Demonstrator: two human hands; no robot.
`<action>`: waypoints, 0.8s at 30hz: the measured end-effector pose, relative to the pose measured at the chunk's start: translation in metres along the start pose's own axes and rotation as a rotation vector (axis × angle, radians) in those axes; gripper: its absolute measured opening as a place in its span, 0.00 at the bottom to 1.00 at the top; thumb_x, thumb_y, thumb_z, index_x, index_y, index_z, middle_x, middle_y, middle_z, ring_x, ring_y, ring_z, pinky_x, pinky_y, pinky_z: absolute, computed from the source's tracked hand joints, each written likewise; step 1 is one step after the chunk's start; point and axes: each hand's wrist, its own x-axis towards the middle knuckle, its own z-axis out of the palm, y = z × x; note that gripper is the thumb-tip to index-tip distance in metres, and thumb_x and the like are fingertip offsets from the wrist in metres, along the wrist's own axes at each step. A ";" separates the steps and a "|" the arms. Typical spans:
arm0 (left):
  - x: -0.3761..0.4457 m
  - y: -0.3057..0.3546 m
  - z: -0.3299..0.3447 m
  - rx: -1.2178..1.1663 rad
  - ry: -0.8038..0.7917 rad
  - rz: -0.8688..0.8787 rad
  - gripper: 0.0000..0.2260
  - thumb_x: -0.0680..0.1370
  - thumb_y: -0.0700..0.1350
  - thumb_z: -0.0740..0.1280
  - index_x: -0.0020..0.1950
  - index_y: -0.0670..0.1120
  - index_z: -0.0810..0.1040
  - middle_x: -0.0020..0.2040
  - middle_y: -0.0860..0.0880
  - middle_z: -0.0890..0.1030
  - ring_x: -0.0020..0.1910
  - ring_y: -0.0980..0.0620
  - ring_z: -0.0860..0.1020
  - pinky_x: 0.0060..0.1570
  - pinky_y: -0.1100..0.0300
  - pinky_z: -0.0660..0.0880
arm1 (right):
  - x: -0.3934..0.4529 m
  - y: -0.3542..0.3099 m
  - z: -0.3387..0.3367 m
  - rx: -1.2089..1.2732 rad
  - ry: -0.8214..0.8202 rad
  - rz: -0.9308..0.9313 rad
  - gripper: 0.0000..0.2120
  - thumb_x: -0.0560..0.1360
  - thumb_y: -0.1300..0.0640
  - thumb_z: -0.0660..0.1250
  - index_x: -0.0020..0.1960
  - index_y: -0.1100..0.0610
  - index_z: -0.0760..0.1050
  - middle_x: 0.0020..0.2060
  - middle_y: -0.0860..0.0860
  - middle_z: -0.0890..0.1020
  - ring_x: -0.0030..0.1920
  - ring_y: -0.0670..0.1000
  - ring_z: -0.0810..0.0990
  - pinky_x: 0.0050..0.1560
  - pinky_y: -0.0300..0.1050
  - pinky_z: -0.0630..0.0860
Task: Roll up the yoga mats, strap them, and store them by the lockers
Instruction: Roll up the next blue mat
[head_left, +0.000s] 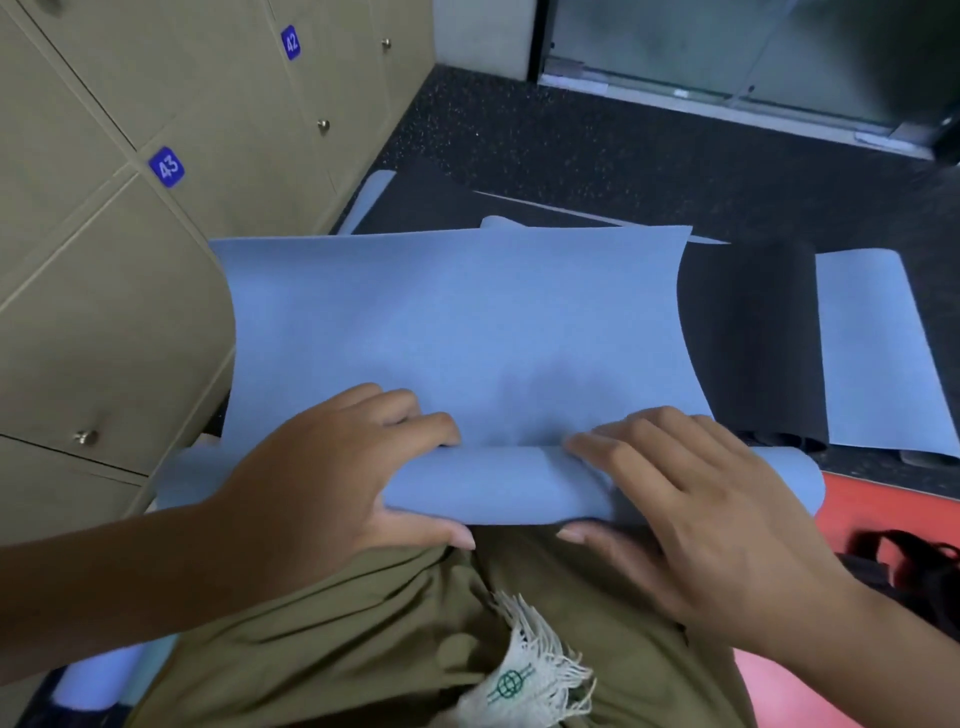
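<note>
Both hands gripped the rolled near end of the blue yoga mat (457, 332), the left hand (332, 467) and right hand (691, 504) each with fingers curled over the top of the roll and thumb tucked under it, probably to keep the coil tight and even across its width. The unrolled part stretched away over the dark floor (597, 150), its left edge beside the lockers (104, 218), whose blue tags read 42 and 43.

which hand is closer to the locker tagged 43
Left. The left hand grips the roll of the blue mat on the locker side, below locker 43. The right hand grips the roll's far end, further from it.
</note>
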 end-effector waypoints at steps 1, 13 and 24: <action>-0.001 0.001 0.001 -0.021 -0.013 -0.013 0.28 0.72 0.78 0.58 0.55 0.57 0.75 0.43 0.57 0.73 0.42 0.53 0.74 0.37 0.56 0.73 | -0.001 -0.002 0.001 0.001 0.004 0.003 0.23 0.82 0.40 0.64 0.63 0.58 0.78 0.54 0.51 0.81 0.52 0.57 0.79 0.50 0.53 0.75; 0.003 0.001 0.000 -0.168 -0.040 -0.098 0.24 0.71 0.71 0.68 0.59 0.57 0.79 0.56 0.62 0.72 0.52 0.58 0.76 0.53 0.61 0.70 | 0.008 -0.002 0.017 0.130 -0.004 0.059 0.22 0.82 0.40 0.64 0.61 0.58 0.80 0.50 0.50 0.81 0.48 0.55 0.78 0.47 0.52 0.75; 0.007 0.007 0.004 0.017 -0.044 -0.096 0.28 0.77 0.65 0.62 0.66 0.47 0.81 0.52 0.54 0.78 0.50 0.51 0.76 0.50 0.61 0.68 | 0.030 0.015 0.013 0.161 -0.018 0.116 0.21 0.81 0.39 0.63 0.61 0.54 0.81 0.56 0.49 0.77 0.47 0.53 0.75 0.47 0.50 0.73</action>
